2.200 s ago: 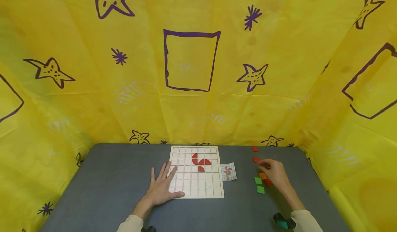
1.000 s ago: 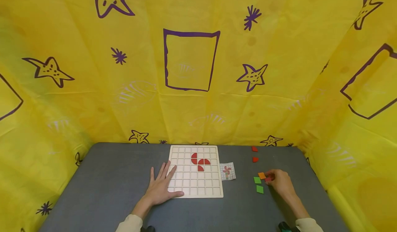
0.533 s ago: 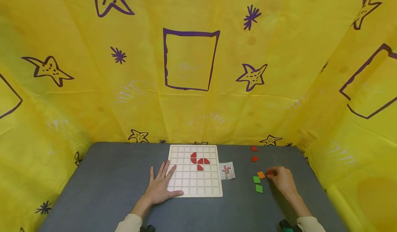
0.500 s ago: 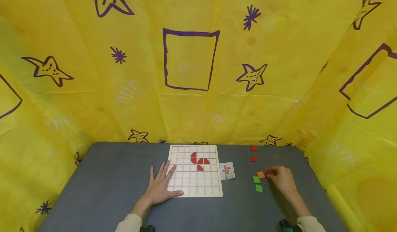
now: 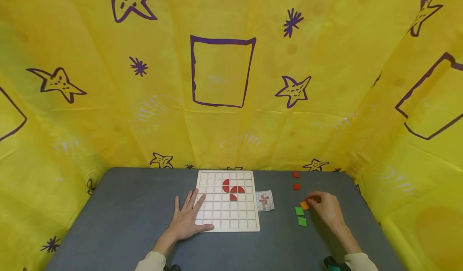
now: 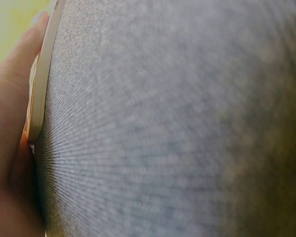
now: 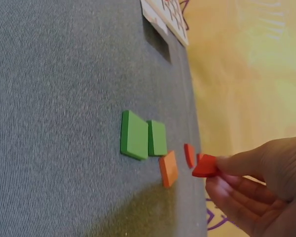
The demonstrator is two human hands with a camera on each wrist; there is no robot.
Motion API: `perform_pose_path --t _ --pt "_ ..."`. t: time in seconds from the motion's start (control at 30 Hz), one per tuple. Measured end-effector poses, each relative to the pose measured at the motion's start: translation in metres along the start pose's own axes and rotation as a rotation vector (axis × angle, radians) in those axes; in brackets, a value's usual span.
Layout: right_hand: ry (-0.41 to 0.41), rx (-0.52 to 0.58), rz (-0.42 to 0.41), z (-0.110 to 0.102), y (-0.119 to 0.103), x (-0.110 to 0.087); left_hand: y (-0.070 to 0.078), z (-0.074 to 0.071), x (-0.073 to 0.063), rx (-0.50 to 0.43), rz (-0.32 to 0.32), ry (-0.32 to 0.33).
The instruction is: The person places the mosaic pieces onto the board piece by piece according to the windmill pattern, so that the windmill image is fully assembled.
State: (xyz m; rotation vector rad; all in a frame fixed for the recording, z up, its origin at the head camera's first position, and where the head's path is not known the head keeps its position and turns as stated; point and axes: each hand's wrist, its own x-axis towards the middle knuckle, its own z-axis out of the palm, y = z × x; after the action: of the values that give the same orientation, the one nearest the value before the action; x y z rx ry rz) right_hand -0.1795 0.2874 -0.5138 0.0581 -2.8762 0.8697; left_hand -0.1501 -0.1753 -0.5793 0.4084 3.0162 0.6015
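Observation:
My left hand (image 5: 184,220) lies with fingers spread over the left edge of a pale wooden grid board (image 5: 228,222). Several red quarter-circle tiles (image 5: 233,197) sit in the board's upper cells, set like pinwheel blades. To the right, my right hand (image 5: 327,208) pinches a red quarter-circle tile (image 7: 205,167) between thumb and fingers, raised above the table in the right wrist view. Just beside those fingertips in the head view is an orange square tile (image 5: 304,205). In the left wrist view, the board's edge (image 6: 42,84) shows against the left hand.
Two green tiles (image 5: 299,210) lie nearer than the orange one. Two more red tiles (image 5: 296,187) are farther back, close to the yellow curtain (image 5: 224,142). A small printed pattern card (image 5: 265,202) lies by the board's right edge on the grey table (image 5: 144,206).
My right hand came down to the red tile beside the orange one, picked it up, and has moved it slightly left and away from me. My left hand stays put on the board.

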Motion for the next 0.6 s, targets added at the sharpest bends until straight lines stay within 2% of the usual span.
perform_pose_path --t 0.07,0.43,0.6 --pt "0.011 0.016 -0.014 0.002 -0.003 0.001 0.001 0.0 -0.001 -0.011 0.009 0.015" --pt "-0.002 0.071 0.0 0.012 -0.017 0.003 0.002 -0.001 -0.001 -0.011 -0.002 0.011" --pt "0.003 0.083 -0.019 0.017 -0.022 0.006 0.001 0.0 0.0 -0.002 -0.006 -0.001"
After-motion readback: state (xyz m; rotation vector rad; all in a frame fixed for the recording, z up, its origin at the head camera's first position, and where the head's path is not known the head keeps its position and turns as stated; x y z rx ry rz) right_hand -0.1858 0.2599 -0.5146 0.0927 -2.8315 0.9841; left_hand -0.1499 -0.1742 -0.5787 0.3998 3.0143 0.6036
